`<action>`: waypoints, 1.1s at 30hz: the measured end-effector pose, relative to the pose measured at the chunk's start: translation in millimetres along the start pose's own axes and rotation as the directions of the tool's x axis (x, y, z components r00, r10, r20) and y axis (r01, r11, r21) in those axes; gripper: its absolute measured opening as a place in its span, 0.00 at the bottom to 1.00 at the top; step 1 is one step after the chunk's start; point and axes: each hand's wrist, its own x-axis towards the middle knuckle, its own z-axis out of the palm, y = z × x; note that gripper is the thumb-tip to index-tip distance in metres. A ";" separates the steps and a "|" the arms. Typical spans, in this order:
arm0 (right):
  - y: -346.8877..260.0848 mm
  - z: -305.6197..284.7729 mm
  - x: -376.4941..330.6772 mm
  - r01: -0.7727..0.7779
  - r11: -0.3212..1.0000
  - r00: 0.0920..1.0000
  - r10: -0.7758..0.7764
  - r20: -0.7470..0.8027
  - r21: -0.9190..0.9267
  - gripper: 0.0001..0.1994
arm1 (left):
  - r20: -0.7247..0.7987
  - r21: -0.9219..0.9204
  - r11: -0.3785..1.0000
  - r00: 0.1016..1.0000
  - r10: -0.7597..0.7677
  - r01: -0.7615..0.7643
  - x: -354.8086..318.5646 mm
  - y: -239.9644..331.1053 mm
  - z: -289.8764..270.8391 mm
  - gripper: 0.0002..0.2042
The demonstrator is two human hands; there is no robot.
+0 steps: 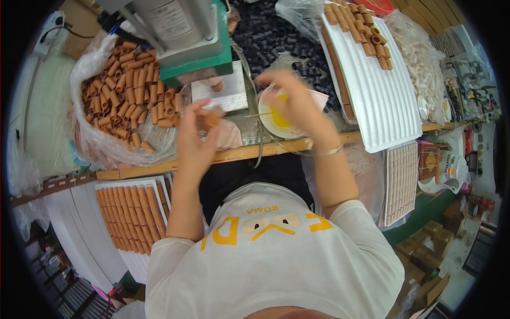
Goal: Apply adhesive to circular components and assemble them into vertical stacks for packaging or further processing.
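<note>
The left hand [195,133] pinches a short brown cardboard tube [212,119] at its fingertips — just left of the white bowl of yellow glue [279,119]. The right hand [295,103] grips a thin stick [260,114] over that bowl — tip toward the tube.

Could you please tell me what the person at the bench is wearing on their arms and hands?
Both hands, left and right, are bare, without gloves. The forearms are uncovered; short white T-shirt sleeves end above the elbows. A thin, pale bracelet circles the right wrist. No watch shows.
</note>
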 end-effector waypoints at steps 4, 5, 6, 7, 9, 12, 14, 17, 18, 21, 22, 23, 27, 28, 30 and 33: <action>93.2 -46.3 25.0 0.064 0.753 0.993 0.016 0.116 -0.655 0.17 | -0.150 0.410 0.912 0.984 0.094 -0.025 20.9 -45.8 -71.2 0.19; 107.5 -48.8 27.4 0.066 0.730 0.984 0.066 0.167 -0.680 0.16 | -0.181 0.542 0.838 0.982 0.050 0.057 21.7 -52.0 -81.9 0.19; 105.3 -49.9 32.9 0.031 0.704 0.959 0.178 0.219 -0.709 0.15 | -0.198 0.551 0.831 0.979 0.042 0.076 21.8 -53.9 -84.6 0.19; 101.8 -49.4 38.4 0.000 0.671 0.920 0.290 0.263 -0.742 0.15 | -0.141 0.614 0.787 0.989 0.038 0.057 21.5 -54.9 -86.3 0.18; 103.6 -44.0 43.5 -0.016 0.644 0.916 0.317 0.247 -0.765 0.13 | -0.085 0.669 0.742 0.996 0.027 0.037 20.8 -61.3 -88.7 0.17; 104.6 -46.1 42.1 -0.097 0.642 0.936 0.319 0.150 -0.761 0.10 | -0.089 0.721 0.688 0.996 -0.031 0.086 21.6 -66.8 -89.7 0.16; 100.7 -50.4 36.7 -0.152 0.679 0.953 0.294 0.076 -0.718 0.09 | -0.074 0.679 0.716 0.986 -0.152 0.162 21.7 -55.6 -90.1 0.15; 60.1 -56.3 14.4 -0.406 0.726 0.899 0.427 -0.098 -0.555 0.08 | 0.015 0.727 0.685 0.999 0.038 -0.038 11.7 -70.9 -95.2 0.16; 53.2 -58.9 0.4 -0.344 0.841 0.938 0.327 -0.114 -0.418 0.07 | 0.039 0.713 0.698 0.998 0.047 -0.061 7.2 -70.4 -100.1 0.16; 28.7 -63.1 -29.1 -0.012 0.951 0.998 -0.008 -0.063 -0.309 0.06 | -0.009 0.612 0.791 0.999 0.050 -0.034 3.8 -47.2 -109.9 0.16; 20.9 -61.1 -40.9 -0.057 0.930 0.998 0.057 -0.011 -0.363 0.06 | 0.013 0.446 0.891 0.996 0.088 -0.085 4.5 -29.7 -100.8 0.16; 14.6 -59.0 -49.6 -0.064 0.927 0.998 0.063 -0.016 -0.369 0.06 | 0.026 0.264 0.956 0.991 0.128 -0.130 4.5 -17.8 -87.5 0.16; 10.5 -50.1 -65.7 0.067 0.798 0.995 -0.008 0.101 -0.598 0.07 | 0.241 -0.014 0.995 0.966 0.099 -0.099 19.2 1.8 -21.4 0.16; 7.9 -48.9 -63.3 0.105 0.779 0.991 -0.030 0.130 -0.619 0.07 | 0.263 -0.042 0.992 0.956 0.129 -0.122 20.0 3.5 -6.2 0.17; -0.1 -49.5 -56.9 0.124 0.785 0.989 -0.050 0.138 -0.607 0.07 | 0.294 -0.080 0.986 0.941 0.166 -0.149 19.9 8.8 13.8 0.18; -13.0 -56.9 -49.0 -0.016 0.971 1.000 0.011 -0.021 -0.238 0.06 | 0.289 -0.113 0.982 0.941 0.175 -0.148 18.7 13.5 36.0 0.17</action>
